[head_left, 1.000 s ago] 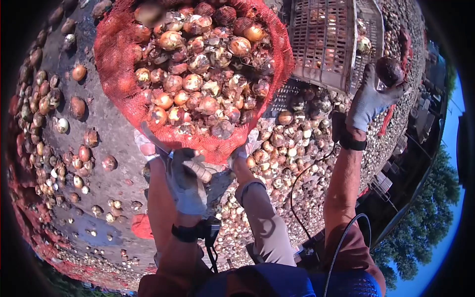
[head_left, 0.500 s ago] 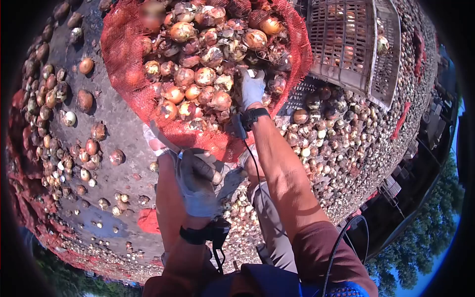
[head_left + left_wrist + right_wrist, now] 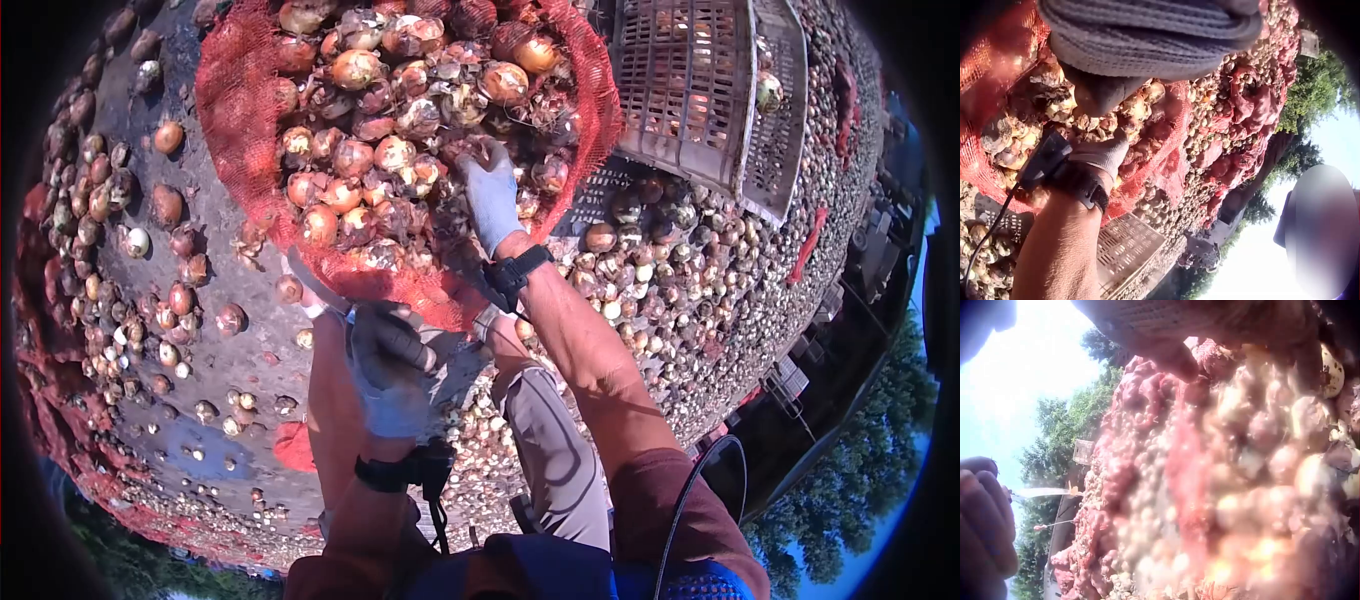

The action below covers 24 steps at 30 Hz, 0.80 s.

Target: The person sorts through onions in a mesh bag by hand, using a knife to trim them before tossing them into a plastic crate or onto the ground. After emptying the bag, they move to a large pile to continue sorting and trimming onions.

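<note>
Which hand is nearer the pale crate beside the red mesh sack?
Right. The right hand is among the onions in the sack, toward the crate; the left hand, holding a knife, is farther off, by the sack's near rim.

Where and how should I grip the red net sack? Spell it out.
Grip the sack by its rim at two opposite sides, coming from outside. The mouth gapes wide and onions crowd the inside, while the mesh looks pliable enough to bunch up.
</note>
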Each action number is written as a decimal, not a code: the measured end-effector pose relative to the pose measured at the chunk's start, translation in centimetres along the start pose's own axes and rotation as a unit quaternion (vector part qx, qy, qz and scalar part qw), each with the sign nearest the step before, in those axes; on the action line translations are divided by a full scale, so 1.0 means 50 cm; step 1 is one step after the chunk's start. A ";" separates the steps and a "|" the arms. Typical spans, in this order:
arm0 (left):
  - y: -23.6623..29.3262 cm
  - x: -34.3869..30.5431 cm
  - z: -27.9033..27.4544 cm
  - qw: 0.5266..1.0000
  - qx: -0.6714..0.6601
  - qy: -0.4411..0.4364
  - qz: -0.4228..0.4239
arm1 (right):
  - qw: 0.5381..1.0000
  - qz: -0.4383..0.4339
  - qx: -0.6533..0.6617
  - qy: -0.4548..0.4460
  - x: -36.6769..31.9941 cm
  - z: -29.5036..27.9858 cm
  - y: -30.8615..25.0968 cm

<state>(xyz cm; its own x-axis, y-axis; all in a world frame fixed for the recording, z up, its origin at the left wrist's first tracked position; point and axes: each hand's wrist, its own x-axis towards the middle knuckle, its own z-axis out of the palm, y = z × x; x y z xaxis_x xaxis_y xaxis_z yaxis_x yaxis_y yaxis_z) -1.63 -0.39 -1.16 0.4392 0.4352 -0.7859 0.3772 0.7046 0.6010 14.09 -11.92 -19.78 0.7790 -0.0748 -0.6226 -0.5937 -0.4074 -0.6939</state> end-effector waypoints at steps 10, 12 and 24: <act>0.024 0.005 -0.001 0.995 -0.076 0.014 -0.057 | 0.922 0.222 0.310 0.067 0.156 0.025 0.066; 0.019 0.007 0.001 0.992 -0.108 0.009 -0.062 | 0.931 0.221 0.278 0.085 0.173 0.024 0.080; 0.058 0.004 0.029 0.993 -0.083 0.000 -0.086 | 0.994 0.085 -0.064 0.003 0.191 0.004 0.129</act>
<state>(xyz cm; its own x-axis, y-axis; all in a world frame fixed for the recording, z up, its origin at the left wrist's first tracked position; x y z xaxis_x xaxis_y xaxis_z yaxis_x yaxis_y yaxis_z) 0.74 0.92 0.64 0.3800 0.3012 -0.8746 0.3074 0.8506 0.4265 17.64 -15.10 -30.27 0.6704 -0.1580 -0.7250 -0.6874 -0.5002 -0.5266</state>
